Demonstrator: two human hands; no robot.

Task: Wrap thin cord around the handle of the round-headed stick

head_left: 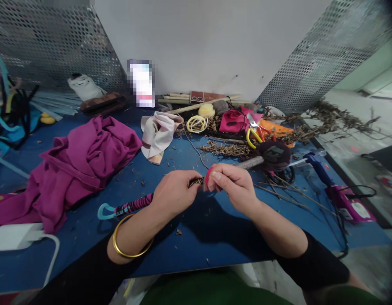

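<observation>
My left hand (174, 193) is closed around a thin rod wrapped in black and pink stripes (132, 206). The rod's light blue looped end (104, 211) pokes out to the left, just above the blue table (196, 237). My right hand (233, 186) pinches a pink strip (209, 174) at the rod's right end, where a short black ribbed part (196, 182) shows between the two hands. A gold bangle (127, 239) sits on my left wrist.
A magenta cloth (78, 167) lies at left, a white cloth (159, 133) behind the hands. Yellow-handled scissors (254, 131), dried twigs (227, 149), a dark fuzzy ball on a stick (272, 154) and a glue gun (337, 192) lie at right. A white charger (14, 236) sits front left.
</observation>
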